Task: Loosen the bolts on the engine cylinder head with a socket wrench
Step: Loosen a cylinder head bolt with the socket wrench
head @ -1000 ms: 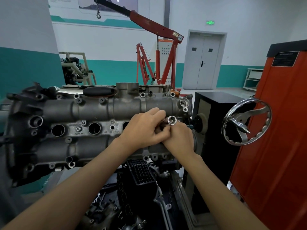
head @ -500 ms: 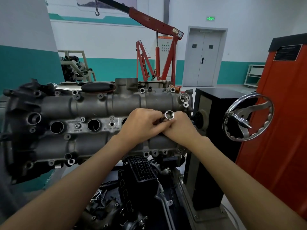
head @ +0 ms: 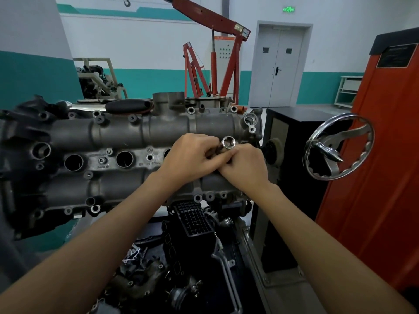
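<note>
Teal-banded workshop walls are standing behind the grey cylinder head (head: 136, 141). Both hands, left hand (head: 192, 158) and right hand (head: 246, 167), are pinching a shiny open-mouthed socket (head: 228, 143), fingers curled tight, held before the head's right end.

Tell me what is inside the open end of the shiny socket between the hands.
The socket shows only a hollow, dark opening; no bolt is visible in it. Its lower part is covered by the left hand and right hand, which grip it.

Even, diffuse indoor light, soft shadows only; wide-angle bowing at the edges; image sharp, slight softness toward the corners.
</note>
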A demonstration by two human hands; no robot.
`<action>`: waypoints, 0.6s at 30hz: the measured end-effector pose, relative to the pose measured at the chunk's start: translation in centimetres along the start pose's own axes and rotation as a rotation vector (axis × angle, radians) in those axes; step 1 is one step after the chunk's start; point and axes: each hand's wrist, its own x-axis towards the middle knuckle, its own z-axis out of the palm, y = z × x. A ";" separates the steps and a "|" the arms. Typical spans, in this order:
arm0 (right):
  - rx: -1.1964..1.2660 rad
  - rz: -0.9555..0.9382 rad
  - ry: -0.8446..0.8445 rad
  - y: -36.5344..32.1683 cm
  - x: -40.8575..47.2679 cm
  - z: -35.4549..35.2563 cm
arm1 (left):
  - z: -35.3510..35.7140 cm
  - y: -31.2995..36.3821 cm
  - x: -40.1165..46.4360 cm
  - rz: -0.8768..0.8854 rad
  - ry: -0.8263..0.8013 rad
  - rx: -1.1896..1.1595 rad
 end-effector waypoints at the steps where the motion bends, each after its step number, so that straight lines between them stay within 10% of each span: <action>1: 0.008 -0.008 0.000 0.0 0.0 -0.1 | 0.0 0.1 0.0 0.001 -0.009 -0.004; 18: -0.004 0.070 -0.143 -0.2 0.2 -0.5 | 0.0 0.3 -0.2 -0.046 0.010 0.062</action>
